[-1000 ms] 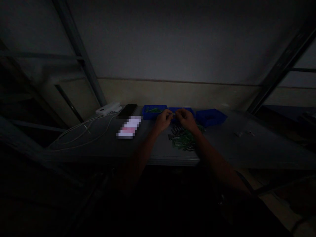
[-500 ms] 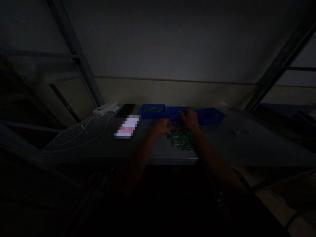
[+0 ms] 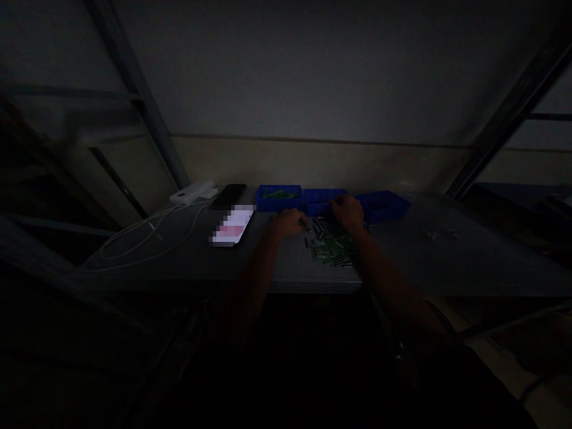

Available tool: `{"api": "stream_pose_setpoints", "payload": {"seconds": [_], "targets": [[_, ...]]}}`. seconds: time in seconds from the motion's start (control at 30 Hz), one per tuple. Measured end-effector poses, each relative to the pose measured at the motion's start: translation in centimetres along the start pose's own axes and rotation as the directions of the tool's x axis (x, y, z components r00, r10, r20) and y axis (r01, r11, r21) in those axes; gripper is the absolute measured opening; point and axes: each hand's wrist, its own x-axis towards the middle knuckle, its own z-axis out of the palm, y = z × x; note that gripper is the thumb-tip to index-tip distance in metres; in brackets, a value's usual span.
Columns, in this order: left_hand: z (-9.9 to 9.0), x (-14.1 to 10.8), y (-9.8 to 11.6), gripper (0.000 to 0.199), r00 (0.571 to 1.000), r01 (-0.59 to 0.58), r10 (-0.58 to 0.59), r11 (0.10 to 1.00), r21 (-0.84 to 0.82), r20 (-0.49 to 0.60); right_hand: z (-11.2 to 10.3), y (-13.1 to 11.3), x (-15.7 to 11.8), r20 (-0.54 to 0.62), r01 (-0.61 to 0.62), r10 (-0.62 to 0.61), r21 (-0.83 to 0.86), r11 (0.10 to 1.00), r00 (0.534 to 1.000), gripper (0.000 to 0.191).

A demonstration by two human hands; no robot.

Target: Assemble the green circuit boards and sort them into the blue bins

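My left hand (image 3: 289, 223) is closed just left of a pile of small green and metallic pieces (image 3: 331, 245). A short, dark, slim piece (image 3: 307, 227) shows at its fingertips, too dim to name. My right hand (image 3: 348, 211) is at the front of the middle blue bin (image 3: 318, 208), fingers curled together. Whatever those fingers hold, if anything, is hidden. The left blue bin (image 3: 279, 206) contains green pieces (image 3: 280, 194). Beside my right hand stands the right blue bin (image 3: 388, 213), its contents too dark to make out.
A lit phone (image 3: 234, 226) and a dark phone-like slab (image 3: 227, 196) lie left of the bins. Farther left is a white power strip (image 3: 193, 193) with pale cables (image 3: 134, 229). Small bits (image 3: 431, 236) lie on the grey table (image 3: 402, 262) at right. A wall stands behind.
My left hand has drawn slightly left from the pile, with a slim piece showing at its fingertips. My right hand remains by the middle bin, its fingers lower at the front edge.
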Motion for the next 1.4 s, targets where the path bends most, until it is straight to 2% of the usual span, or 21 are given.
{"api": "stream_pose_setpoints", "payload": {"seconds": [0.1, 0.23, 0.37, 0.47, 0.67, 0.77, 0.97, 1.23, 1.4], "targets": [[0.3, 0.3, -0.2, 0.017, 0.999, 0.012, -0.012, 1.000, 0.002, -0.050, 0.3, -0.4, 0.0, 0.012, 0.171, -0.171, 0.055, 0.984, 0.985, 0.028], [0.5, 1.4, -1.2, 0.018, 0.995, -0.071, 0.054, 0.972, -0.222, -0.083, 0.7, -1.2, -0.5, 0.083, 0.392, -0.406, 0.152, 0.908, 0.910, 0.022], [0.1, 2.2, -2.8, 0.024, 0.993, -0.054, 0.007, 0.915, -0.400, -0.120, 1.1, -1.4, -0.8, 0.146, 0.470, -0.502, 0.207, 0.858, 0.852, 0.025], [0.0, 2.4, -3.4, 0.029, 0.992, -0.035, -0.031, 0.873, -0.487, -0.125, 1.4, -1.3, -0.7, 0.156, 0.485, -0.525, 0.236, 0.842, 0.837, 0.024], [0.7, 2.8, -3.2, 0.034, 0.989, -0.046, -0.044, 0.820, -0.571, -0.143, 1.7, -1.2, -0.6, 0.104, 0.485, -0.516, 0.226, 0.845, 0.850, 0.023], [1.1, 2.5, -2.9, 0.036, 0.989, -0.058, -0.030, 0.813, -0.580, -0.142, 1.6, -1.2, -0.6, 0.080, 0.497, -0.529, 0.247, 0.832, 0.845, 0.023], [1.3, 2.2, -2.8, 0.038, 0.989, -0.071, -0.020, 0.810, -0.582, -0.149, 1.5, -1.2, -0.6, 0.104, 0.524, -0.561, 0.250, 0.814, 0.821, 0.016], [1.6, 2.4, -2.6, 0.042, 0.981, -0.093, -0.018, 0.834, -0.544, -0.195, 1.9, -1.2, -0.9, 0.126, 0.459, -0.493, 0.225, 0.859, 0.861, 0.012], [1.5, 2.2, -2.5, 0.040, 0.978, -0.095, -0.025, 0.826, -0.556, -0.205, 2.1, -1.3, -1.1, 0.135, 0.454, -0.496, 0.254, 0.854, 0.858, 0.012]]}}
